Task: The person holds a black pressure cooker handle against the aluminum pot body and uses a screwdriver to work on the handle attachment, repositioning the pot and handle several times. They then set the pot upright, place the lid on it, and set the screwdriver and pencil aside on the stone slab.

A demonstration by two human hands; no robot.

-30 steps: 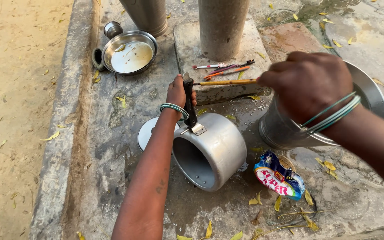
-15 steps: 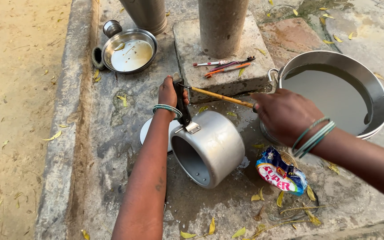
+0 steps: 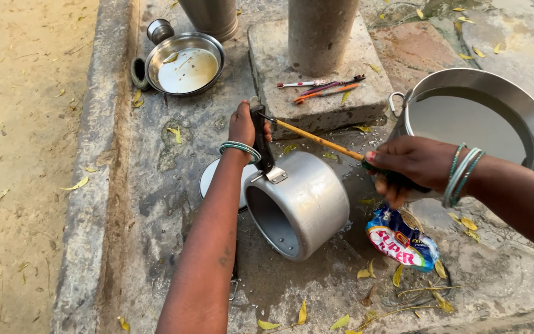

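Aluminium pot (image 3: 301, 204) on wet concrete, tipped on its side, mouth facing the camera, long axis running mouth to base. Left hand (image 3: 245, 124) closed fully round its black handle (image 3: 262, 145), above the pot. Right hand (image 3: 406, 167) closed on a thin stick (image 3: 316, 140) pointing toward that handle. Step judged: cleaning around the handle; next calls for a steady hold.

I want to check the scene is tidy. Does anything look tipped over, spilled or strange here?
Yes. The pot lies on its side, held by its handle in the left hand. A crumpled packet lies on the wet ground beside it, among fallen leaves. The right hand holds a thin stick.
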